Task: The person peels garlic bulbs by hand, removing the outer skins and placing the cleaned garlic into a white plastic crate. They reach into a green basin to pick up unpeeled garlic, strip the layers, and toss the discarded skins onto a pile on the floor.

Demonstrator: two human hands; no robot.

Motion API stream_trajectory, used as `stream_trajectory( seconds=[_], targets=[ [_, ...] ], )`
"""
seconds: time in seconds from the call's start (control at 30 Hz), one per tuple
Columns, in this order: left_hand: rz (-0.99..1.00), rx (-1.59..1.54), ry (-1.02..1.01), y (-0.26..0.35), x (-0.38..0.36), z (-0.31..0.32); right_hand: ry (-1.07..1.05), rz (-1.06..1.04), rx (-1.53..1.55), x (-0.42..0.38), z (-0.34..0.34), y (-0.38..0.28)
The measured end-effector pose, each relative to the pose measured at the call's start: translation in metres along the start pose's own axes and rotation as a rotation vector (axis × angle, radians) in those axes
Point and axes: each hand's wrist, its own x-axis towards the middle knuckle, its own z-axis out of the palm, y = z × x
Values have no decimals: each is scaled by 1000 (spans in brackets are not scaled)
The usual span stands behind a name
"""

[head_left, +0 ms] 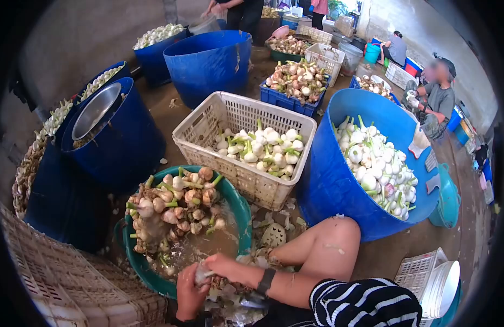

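Over the near rim of a green tub, my two hands meet around a pale garlic bulb, largely covered by the fingers. My left hand wraps it from the left and below. From the right, my right hand presses its fingers against the same bulb; a dark band circles that wrist. Brownish water partly fills the tub, where a heap of unpeeled garlic bulbs with cut green stems lies. Loose skins are scattered beneath my hands.
Beyond the tub stands a white crate holding peeled garlic. A large tilted blue tub of white bulbs is at right; blue barrels line the left and back. A seated person works at far right, others farther back.
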Motion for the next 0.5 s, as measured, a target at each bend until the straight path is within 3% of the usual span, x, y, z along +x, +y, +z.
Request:
stream_trajectory(
  seconds=[0.03,0.1,0.17,0.23,0.27,0.3,0.33,0.37,0.4,0.47,0.5],
  targets=[
    [-13,4,0,1,3,-3,-72,174,166,-2,-7,-10],
    [334,350,84,-8,3,-4,-99,102,214,-5,-7,-17],
    [121,70,125,-21,0,7,-150,-69,216,-16,-1,-29],
    [-581,-732,330,-27,0,9,-153,-105,279,-28,12,-39],
    [-623,-1122,402,-39,-3,8,-188,-74,286,-39,17,-35],
    [-632,-1513,482,-53,-6,8,-192,-391,-126,-50,17,-31],
    [-795,-1597,477,-64,-9,8,-195,-716,-533,-61,16,-29],
    [-786,-1684,445,-69,-12,5,-189,-587,-285,-72,12,-29],
    [-886,-1709,538,-63,-7,-1,-177,-447,-52,-78,3,-30],
    [-992,-1730,670,-55,-7,-9,-37,-580,398,-75,-17,-59],
    [-938,-1737,564,-55,-9,-11,-40,-617,567,-77,-30,-81]
  ],
)
